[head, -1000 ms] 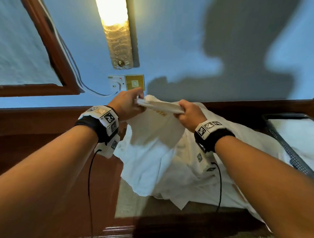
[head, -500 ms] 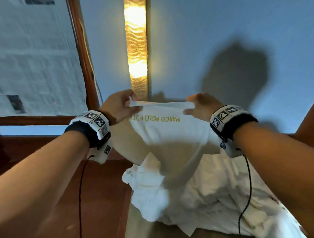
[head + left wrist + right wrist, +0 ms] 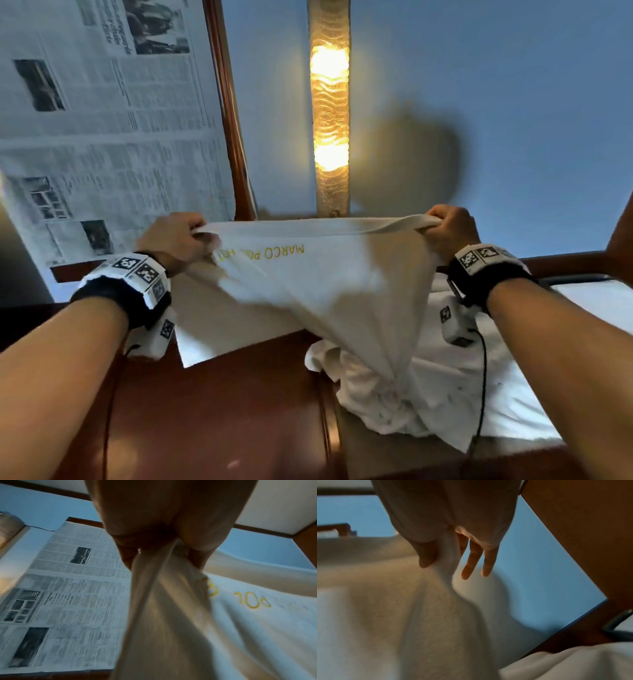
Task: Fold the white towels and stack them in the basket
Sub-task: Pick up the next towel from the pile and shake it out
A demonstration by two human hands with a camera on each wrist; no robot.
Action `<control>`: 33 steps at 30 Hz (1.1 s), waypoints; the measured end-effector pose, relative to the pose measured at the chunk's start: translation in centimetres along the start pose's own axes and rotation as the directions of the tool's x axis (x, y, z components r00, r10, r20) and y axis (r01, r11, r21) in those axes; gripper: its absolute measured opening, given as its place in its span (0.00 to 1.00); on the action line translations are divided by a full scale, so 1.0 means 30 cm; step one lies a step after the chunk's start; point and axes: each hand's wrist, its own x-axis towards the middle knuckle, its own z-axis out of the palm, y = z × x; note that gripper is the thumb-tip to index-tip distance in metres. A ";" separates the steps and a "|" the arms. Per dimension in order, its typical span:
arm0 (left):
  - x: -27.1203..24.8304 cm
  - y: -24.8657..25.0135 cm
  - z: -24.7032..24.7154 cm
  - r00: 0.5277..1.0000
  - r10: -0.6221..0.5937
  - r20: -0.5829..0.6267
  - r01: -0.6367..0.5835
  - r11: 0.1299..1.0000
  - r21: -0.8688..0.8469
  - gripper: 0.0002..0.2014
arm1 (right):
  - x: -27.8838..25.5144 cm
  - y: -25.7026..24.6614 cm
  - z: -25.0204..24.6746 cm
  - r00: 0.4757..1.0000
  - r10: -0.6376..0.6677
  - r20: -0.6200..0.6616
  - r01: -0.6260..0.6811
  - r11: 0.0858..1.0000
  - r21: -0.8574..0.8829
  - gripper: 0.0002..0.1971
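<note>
A white towel (image 3: 329,284) with yellow stitched lettering hangs stretched in the air between my two hands. My left hand (image 3: 178,240) grips its top left corner, and the left wrist view shows the cloth (image 3: 164,601) bunched in my left hand (image 3: 164,545). My right hand (image 3: 448,229) pinches the top right corner. In the right wrist view the thumb and a finger of my right hand (image 3: 452,555) pinch the towel (image 3: 402,615) while two fingers point straight. The towel's lower end trails into a crumpled pile of white towels (image 3: 404,394) below. The basket's dark rim (image 3: 582,278) shows at the right.
A newspaper (image 3: 102,130) covers the framed pane on the left wall. A lit wall lamp (image 3: 329,113) hangs straight ahead on the blue wall. Dark wooden furniture (image 3: 212,411) lies below my left arm. A wooden post (image 3: 621,226) stands at the far right.
Both hands have risen and moved apart, pulling the towel's top edge taut and wide. The view has tilted upward, bringing the newspaper and more of the lamp into sight.
</note>
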 end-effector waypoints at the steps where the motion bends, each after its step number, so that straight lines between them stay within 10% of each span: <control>1: -0.012 -0.010 0.019 0.999 -0.014 0.050 0.012 0.999 0.032 0.14 | -0.029 -0.066 0.025 1.000 -0.022 -0.013 0.023 0.997 0.077 0.03; 6: -0.140 0.119 0.197 0.884 0.263 0.386 -0.086 0.904 -0.419 0.30 | -0.199 -0.410 0.189 0.935 -0.319 0.157 0.283 0.935 0.212 0.08; 11: -0.168 0.156 0.285 0.961 0.275 0.016 -0.201 0.740 -0.642 0.14 | -0.272 -0.477 0.284 0.845 -0.432 0.315 0.433 0.899 0.069 0.05; 17: -0.151 0.172 0.186 0.922 0.387 0.002 -0.315 0.756 -0.573 0.10 | -0.316 -0.472 0.290 0.817 -0.499 0.289 0.517 0.856 0.018 0.05; 27: -0.084 0.037 0.011 0.987 0.125 -0.103 -0.161 0.835 -0.527 0.18 | -0.238 0.058 0.226 0.963 -0.013 0.271 0.120 0.916 -0.383 0.08; 33: -0.013 0.139 0.088 0.981 0.188 -0.052 -0.176 0.739 -0.650 0.20 | -0.113 -0.034 0.190 0.996 0.019 0.093 -0.021 1.000 0.022 0.09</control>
